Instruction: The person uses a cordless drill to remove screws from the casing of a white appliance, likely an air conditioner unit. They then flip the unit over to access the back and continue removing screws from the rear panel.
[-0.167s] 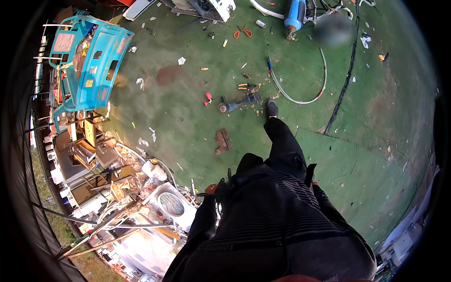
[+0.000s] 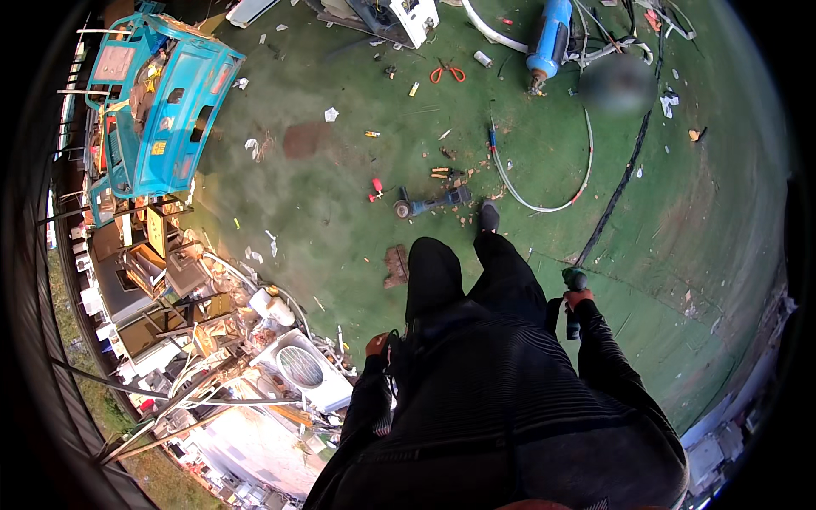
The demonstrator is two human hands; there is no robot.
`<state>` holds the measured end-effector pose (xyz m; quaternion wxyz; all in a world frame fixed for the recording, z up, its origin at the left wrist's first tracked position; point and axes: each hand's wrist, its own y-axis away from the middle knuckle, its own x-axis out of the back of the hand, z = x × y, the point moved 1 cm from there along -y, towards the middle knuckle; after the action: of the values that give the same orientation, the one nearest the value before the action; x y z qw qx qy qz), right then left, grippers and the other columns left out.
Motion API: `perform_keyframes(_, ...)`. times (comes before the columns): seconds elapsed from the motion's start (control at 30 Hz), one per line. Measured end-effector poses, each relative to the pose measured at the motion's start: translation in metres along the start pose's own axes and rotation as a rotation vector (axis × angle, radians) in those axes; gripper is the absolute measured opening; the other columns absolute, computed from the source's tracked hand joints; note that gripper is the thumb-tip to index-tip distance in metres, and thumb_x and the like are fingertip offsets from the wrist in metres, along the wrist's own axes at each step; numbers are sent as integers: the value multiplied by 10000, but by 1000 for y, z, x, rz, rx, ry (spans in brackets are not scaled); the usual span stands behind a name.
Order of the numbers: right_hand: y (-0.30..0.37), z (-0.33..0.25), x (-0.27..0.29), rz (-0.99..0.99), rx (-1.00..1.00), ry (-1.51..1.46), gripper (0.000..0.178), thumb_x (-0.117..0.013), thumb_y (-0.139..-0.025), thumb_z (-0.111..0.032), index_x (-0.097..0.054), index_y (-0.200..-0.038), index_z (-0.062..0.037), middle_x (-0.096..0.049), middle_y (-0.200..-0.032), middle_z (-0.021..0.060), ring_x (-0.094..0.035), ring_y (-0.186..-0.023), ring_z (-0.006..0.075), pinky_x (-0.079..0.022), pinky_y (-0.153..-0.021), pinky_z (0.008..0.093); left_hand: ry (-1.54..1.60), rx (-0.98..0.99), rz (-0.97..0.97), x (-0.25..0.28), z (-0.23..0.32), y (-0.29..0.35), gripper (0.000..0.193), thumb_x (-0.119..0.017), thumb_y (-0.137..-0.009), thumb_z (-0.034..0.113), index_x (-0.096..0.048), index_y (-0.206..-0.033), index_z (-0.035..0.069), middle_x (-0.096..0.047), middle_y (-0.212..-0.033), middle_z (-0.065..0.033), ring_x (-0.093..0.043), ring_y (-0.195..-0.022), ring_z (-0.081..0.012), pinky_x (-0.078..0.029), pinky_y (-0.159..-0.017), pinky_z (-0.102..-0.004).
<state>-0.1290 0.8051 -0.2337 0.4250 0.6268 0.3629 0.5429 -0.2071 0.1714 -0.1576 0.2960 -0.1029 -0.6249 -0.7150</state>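
I'm swinging my right hand (image 2: pixel 581 297) out at near right, clamping a dark green power tool (image 2: pixel 575 278), so I'm carrying it while stepping; my left hand (image 2: pixel 376 343) is hanging left, its grip I can't tell.

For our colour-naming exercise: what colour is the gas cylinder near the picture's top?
The gas cylinder is mostly blue, shown best in the head view.

Patch (image 2: pixel 619 82), two o'clock — blurred. Cylinder (image 2: pixel 552 36), one o'clock — cut by upper edge. Left hand (image 2: pixel 376 344), seven o'clock: partly hidden.
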Motion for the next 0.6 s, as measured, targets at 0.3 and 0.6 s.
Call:
perform_keyframes(0.3, -3, -305, 51, 119, 279, -256, 123, -703, -756, -106, -606, -785, -37, -584, -608, 78, -585, -486, 231, -496, -456, 389, -321, -491, 424, 50, 104, -89, 430, -581, -923, 422, -651, -1212, 112, -709, -1036, -156, -668, -966, -337, -525, -833, -426)
perform_keyframes(0.6, -11, -286, 1, 418, 163, 540, 444, -722, -763, -350, -716, -1116, -81, -722, -1057, 224, -685, -1037, 399, -541, -899, 483, 221, -263, 178, 169, 116, -272, 249, -616, -938, 381, -657, -998, 142, -674, -831, -141, -663, -787, -350, -510, -666, -477)
